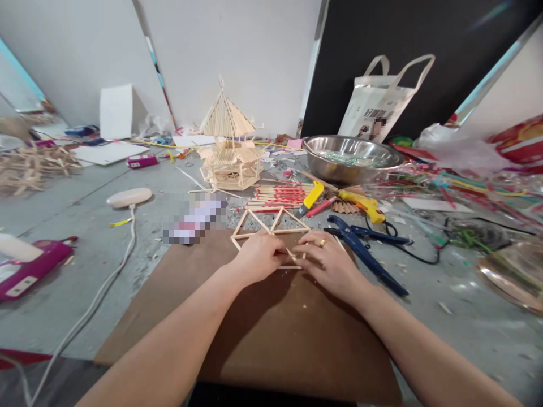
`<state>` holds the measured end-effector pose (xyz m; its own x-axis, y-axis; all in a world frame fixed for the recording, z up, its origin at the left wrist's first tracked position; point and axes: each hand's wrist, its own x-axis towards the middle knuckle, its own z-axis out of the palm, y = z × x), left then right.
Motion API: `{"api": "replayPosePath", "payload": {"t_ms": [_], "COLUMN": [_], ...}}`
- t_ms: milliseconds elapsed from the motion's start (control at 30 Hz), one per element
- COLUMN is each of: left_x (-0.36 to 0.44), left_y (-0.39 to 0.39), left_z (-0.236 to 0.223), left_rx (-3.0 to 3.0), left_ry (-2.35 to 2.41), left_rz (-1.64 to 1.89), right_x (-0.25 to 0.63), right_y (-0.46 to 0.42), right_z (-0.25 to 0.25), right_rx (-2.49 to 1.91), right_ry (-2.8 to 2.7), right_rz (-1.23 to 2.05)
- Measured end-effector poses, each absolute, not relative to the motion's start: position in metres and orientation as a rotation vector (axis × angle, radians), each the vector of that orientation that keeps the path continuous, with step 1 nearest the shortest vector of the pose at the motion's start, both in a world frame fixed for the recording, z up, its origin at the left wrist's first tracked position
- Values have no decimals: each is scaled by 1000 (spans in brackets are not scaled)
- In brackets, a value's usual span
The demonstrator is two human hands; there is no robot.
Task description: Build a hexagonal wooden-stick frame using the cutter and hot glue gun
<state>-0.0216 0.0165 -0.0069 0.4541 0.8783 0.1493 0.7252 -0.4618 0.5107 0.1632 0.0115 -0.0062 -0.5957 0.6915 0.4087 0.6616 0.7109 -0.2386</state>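
This looks like a makeshift craft workshop. The grey work surface (93, 223) carries a stick-built pavilion model (229, 144) near its far edge, a heap of wooden sticks (34, 167) toward the far left corner, and a stick frame (271, 231) over a brown board (271, 333) at the near edge. A utility knife (313, 196) lies beyond the board's far edge, blue pliers (369, 256) by its right edge. A purple power strip (48, 260) sits toward the left edge.

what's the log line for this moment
left hand: on stick frame; right hand: on stick frame; under hands: brown sheet; beside right hand: blue pliers
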Motion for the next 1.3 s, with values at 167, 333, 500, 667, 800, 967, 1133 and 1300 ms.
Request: {"api": "replayPosePath", "payload": {"t_ms": [167, 333, 500, 667, 800, 967, 1133, 1300], "left_x": [-25, -33, -39, -37, -37, -38, -38, -38], "left_y": [21, 25, 26, 26, 28, 29, 29, 29], "left_z": [-8, -3, 7, 8, 4, 1, 0, -1], "left_rx": [2327, 2284, 2341, 2340, 2292, 2201, 2152, 2165], "left_ry": [1239, 1248, 1258, 1296, 1323, 1355, 1357, 1350], "left_rz": [447, 341, 227, 137, 118, 110, 90, 82], "right_x": [154, 157, 159, 159, 159, 158, 159, 159], "right_y": [8, 11, 13, 14, 15, 15, 16, 17], "right_z": [-13, -14, -18, -21, -20, -19, -20, -20], "right_rx": [-1051, -1052, -1064, -1048, -1031, -1030, -1036, -1029], "right_ry": [-2487, -2504, -2498, -2509, -2514, -2507, -2502, -2507], "right_rz": [201, 212, 190, 204, 243, 291, 308, 329]}}
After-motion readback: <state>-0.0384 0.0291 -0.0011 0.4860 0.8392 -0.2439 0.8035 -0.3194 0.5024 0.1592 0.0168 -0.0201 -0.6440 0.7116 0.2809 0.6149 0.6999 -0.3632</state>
